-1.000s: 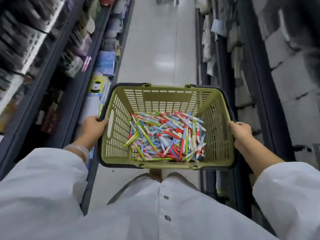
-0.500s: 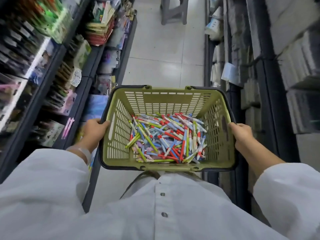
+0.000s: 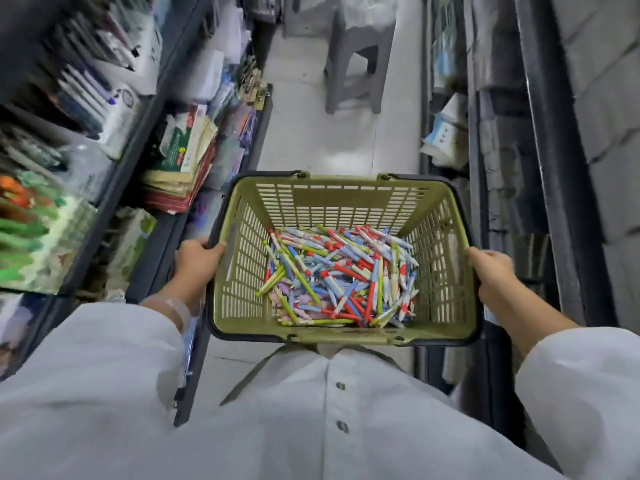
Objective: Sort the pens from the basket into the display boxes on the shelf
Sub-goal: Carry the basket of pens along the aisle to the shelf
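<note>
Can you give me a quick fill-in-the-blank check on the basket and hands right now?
1. The basket is held by ____ hands.
2. The left hand grips the basket's ____ rim.
3. The pens lie ____ the basket.
4. Ahead in the aisle stands a grey ____.

Missing words: both; left; inside; stool

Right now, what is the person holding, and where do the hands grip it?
The green basket of pens, held by both hands: the left hand grips its left rim, the right hand its right rim.
</note>
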Tool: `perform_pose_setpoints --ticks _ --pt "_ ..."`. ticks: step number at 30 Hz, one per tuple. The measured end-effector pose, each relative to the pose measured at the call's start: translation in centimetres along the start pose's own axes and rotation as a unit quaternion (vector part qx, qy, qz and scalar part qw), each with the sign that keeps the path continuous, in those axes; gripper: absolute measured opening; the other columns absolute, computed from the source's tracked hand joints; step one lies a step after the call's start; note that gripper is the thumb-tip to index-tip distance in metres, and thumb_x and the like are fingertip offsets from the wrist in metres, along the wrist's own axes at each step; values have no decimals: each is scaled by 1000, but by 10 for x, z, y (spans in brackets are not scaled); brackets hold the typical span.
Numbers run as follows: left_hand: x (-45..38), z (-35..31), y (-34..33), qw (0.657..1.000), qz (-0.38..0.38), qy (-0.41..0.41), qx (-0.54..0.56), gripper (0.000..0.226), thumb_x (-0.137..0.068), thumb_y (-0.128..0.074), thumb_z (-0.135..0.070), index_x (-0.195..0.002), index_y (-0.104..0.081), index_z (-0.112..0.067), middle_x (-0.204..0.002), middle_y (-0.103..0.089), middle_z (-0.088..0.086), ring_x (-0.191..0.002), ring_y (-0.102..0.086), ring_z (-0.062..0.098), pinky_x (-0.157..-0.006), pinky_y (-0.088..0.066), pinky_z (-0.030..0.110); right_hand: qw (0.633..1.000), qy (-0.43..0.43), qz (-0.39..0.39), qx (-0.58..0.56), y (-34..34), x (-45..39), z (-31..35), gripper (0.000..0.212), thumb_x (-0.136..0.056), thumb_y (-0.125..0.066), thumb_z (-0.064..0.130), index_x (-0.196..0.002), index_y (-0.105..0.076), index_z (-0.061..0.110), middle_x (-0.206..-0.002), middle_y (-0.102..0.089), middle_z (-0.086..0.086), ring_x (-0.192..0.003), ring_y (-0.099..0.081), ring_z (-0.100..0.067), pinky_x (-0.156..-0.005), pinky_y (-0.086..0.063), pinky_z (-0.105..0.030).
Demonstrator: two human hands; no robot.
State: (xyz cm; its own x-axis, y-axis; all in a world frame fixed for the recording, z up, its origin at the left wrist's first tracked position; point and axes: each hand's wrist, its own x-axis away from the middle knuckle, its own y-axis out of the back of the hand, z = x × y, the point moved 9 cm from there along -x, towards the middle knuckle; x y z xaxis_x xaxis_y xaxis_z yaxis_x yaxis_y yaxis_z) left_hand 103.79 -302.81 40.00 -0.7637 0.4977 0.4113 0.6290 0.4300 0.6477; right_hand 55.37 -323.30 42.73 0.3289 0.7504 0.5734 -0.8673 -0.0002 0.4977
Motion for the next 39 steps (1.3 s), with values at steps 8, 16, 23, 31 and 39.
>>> perform_pose_setpoints --ticks 8,16,23,31,39 --pt "-204 -195 -47 999 17 -40 -9 28 -86 -62 -27 -60 -55 -19 -68 -60 8 -65 -57 25 -60 -43 32 999 -10 -7 -39 -68 -143 183 15 -89 -54 14 -95 -57 1 -119 -50 -36 -79 -50 -32 -69 -43 -31" --pt "-372 -356 -88 1000 -18 -3 -15 30 -85 -61 -22 -57 -52 -16 -57 -51 9 -55 -45 24 -51 -33 29 1000 19 23 -6 -156 -305 405 35 -87 -49 8 -56 -35 11 -56 -36 -8 -48 -35 -23 -41 -36 -18" --pt "-511 -470 -94 998 -54 24 13 25 -84 -61 -22 -61 -58 -11 -66 -58 14 -65 -51 26 -59 -36 32 996 71 45 15 -242 -413 599 31 -88 -52 11 -62 -37 12 -59 -36 -8 -49 -33 -20 -43 -30 -29" --pt "-692 -580 -106 996 -65 42 54 25 -85 -62 -20 -61 -58 -15 -61 -58 9 -61 -55 25 -56 -41 31 997 64 49 7 -348 -522 764 40 -91 -51 12 -58 -28 15 -55 -31 -5 -48 -32 -19 -45 -26 -30" --pt "-828 -687 -105 995 -78 43 50 24 -88 -60 -23 -70 -61 -6 -73 -62 19 -75 -62 34 -68 -49 40 996 67 52 7 -425 -604 902 26 -91 -53 18 -67 -45 9 -67 -49 -11 -69 -51 -26 -69 -41 -32"
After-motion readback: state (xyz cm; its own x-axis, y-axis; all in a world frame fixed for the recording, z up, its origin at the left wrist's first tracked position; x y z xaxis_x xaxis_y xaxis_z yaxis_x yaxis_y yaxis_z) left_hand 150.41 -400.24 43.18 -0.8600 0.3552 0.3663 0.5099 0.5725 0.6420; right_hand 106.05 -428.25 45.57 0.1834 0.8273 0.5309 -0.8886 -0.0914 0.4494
